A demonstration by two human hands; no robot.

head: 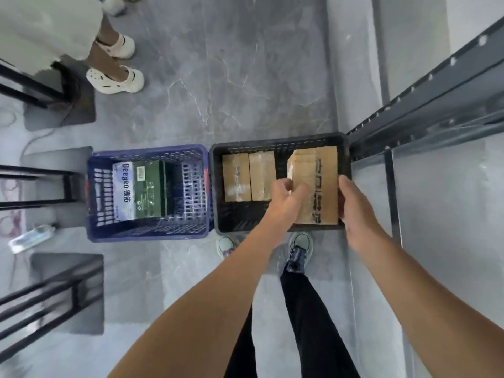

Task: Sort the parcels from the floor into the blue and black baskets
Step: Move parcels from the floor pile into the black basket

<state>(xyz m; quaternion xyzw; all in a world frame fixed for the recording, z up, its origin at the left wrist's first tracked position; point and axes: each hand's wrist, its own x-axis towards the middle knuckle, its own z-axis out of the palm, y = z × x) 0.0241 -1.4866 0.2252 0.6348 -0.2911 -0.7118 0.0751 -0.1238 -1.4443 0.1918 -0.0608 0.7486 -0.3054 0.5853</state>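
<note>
A black basket (281, 139) stands on the floor in front of my feet, with a blue basket (147, 151) touching its left side. Over the right half of the black basket I hold a brown cardboard parcel (319, 184) with dark print. My left hand (286, 195) grips its left edge and my right hand (354, 205) grips its right edge. A second taped brown parcel (248, 177) lies in the left half of the black basket. In the blue basket stands a green and white box (139, 189) marked Deeyeo.
A grey metal shelf rack (425, 110) rises close to the right of the black basket. Another person in pale clogs (116, 79) stands at the far left. Black metal frames (41, 186) line the left side, with a plastic-wrapped packet (30, 237) on the floor.
</note>
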